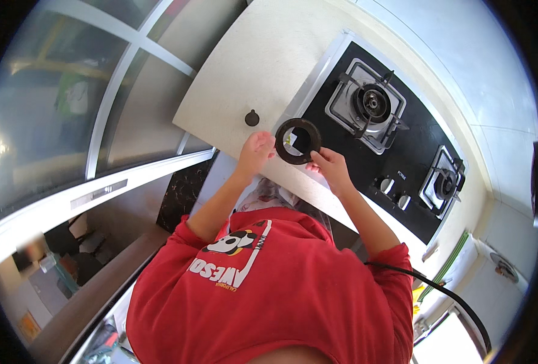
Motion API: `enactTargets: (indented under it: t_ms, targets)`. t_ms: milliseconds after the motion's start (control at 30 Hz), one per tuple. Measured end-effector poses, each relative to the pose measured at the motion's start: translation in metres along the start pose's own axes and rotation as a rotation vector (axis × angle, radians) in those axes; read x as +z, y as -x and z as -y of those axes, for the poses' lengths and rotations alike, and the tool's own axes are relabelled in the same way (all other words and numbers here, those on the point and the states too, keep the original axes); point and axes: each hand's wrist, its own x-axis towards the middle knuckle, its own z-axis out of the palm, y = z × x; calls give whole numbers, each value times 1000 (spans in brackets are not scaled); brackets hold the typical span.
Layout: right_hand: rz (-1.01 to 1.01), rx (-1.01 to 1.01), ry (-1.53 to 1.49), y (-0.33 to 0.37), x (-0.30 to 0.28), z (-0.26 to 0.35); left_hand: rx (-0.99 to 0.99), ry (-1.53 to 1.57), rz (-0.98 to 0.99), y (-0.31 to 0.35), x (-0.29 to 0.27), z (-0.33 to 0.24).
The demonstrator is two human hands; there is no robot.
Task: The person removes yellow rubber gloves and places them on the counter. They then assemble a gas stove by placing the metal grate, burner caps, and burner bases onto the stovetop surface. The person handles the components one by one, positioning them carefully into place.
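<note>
A dark ring-shaped burner part (283,151) is held up over the counter's front edge. My right hand (329,167) pinches its lower right rim between thumb and fingers. My left hand (258,150) is beside the ring's left rim, with its fingers loosely bent and nothing visible in them. Whether its fingertips touch the ring, I cannot tell. On the pale counter (245,67), just beyond my left hand, lies a small dark round cap (252,118) with a nub.
To the right, a black glass gas hob (342,142) is set into the counter. It carries a large burner (373,103) with a pan support, a smaller burner (445,184) and two knobs (387,185). A framed glass door (114,91) stands at the left. A black cable (451,291) runs by my right arm.
</note>
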Motion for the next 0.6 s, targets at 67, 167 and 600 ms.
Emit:
enactTargets:
  t_ms: [67,167,600]
  targets:
    - [-29,33,-39,-13,4,-7,22,-6,4,-7,-6,3]
    - [-62,54,-89,-20,10,-13,0,45,23,-18,-13,-1]
    - [-36,57,744,-27,-1,2,-24,-48,11,-24,-5,-8]
